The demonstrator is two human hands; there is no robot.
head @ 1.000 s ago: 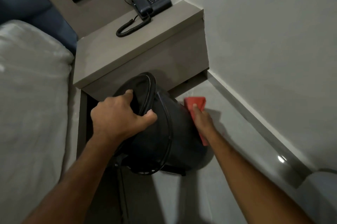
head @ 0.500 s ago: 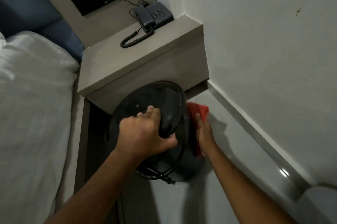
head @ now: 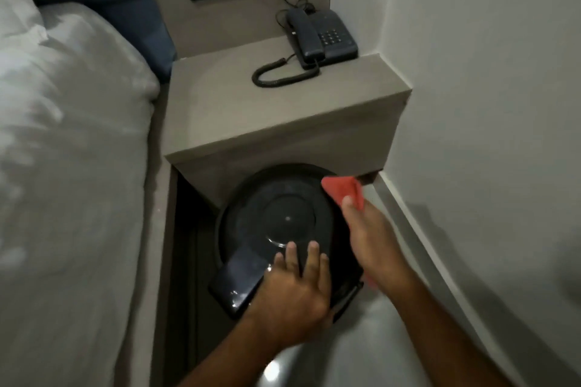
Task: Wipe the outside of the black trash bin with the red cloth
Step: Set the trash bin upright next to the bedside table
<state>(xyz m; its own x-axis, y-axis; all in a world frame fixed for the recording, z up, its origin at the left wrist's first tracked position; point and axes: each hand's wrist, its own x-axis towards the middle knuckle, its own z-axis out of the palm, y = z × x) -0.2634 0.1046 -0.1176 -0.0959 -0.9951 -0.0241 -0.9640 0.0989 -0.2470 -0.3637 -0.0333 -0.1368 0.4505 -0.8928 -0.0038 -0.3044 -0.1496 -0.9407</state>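
The black trash bin (head: 283, 216) stands upright on the floor in front of the bedside unit, its round lid facing up. My left hand (head: 295, 286) rests flat on the near part of the lid, fingers spread, beside the lid's flat tab. My right hand (head: 367, 235) presses the red cloth (head: 344, 190) against the bin's right side near the rim. A small bit of red cloth shows below my right wrist. The bin's body is mostly hidden under the lid.
A grey bedside unit (head: 283, 109) with a dark telephone (head: 320, 37) overhangs the bin's far side. A bed with white bedding (head: 69, 150) fills the left. The white wall (head: 487, 103) and its skirting run close along the right. Grey floor (head: 345, 349) lies near me.
The bin went from tilted on its side to upright. My left hand let go of the rim and now lies flat on the lid. My right hand with the cloth moved up the bin's right side.
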